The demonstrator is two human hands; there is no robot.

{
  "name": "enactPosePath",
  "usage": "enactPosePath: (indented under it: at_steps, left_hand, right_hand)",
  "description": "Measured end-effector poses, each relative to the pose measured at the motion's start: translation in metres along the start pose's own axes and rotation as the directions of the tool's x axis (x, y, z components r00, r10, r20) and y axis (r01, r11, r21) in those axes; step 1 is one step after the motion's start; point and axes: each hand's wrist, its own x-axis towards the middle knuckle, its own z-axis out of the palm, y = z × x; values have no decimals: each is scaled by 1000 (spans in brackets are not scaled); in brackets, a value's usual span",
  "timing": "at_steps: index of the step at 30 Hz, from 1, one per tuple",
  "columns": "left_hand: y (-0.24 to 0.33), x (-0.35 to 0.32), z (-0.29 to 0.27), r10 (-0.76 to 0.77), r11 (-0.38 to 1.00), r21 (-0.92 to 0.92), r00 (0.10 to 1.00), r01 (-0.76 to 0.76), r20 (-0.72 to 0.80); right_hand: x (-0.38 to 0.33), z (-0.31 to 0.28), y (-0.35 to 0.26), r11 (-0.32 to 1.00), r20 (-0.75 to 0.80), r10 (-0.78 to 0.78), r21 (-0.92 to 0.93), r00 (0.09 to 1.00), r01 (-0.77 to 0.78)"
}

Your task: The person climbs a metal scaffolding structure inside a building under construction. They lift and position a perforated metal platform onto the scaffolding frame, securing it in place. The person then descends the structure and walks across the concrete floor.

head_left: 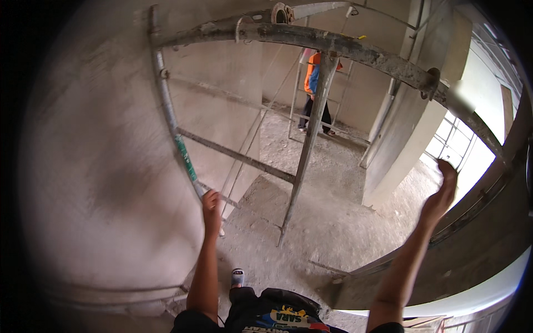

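Note:
A metal scaffold frame (236,154) stands in front of me, its tubes grey and crusted with dried mortar. Its left post (166,100) carries a green band low down. My left hand (211,203) is closed round that post below the band. Raised out to the right, my right hand (442,191) has its fingers stretched upward and holds nothing. It is nearest to the curved dark tube (483,133) on the right, apart from it as far as I can see.
A rough plastered wall (100,166) fills the left side. Dusty rubble covers the floor (338,211). Beyond the frame, a person (313,83) in an orange and blue top stands by another scaffold. A square pillar (394,133) and a bright gridded window (452,139) are at the right.

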Motion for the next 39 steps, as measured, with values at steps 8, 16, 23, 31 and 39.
enactPosePath:
  at_steps: [8,16,23,31,39]
  left_hand:
    - [-58,129,-111,-106,989,88,980,122,-166]
    - [-85,240,-110,-432,844,-275,888,460,161]
    - [-45,279,-92,-378,498,-674,836,546,398]
    - [-33,291,-48,-291,311,-775,831,550,473]
    - [-30,293,-54,-249,420,-780,885,464,392]
  right_hand:
    - [-128,171,-6,868,112,447,184,887,-461]
    - [-45,288,221,685,-314,725,413,613,-599]
    - [-15,374,148,689,-50,664,430,746,-584]
    - [-2,393,91,527,372,610,468,699,-709]
    - [-6,393,63,181,824,273,462,496,-868]
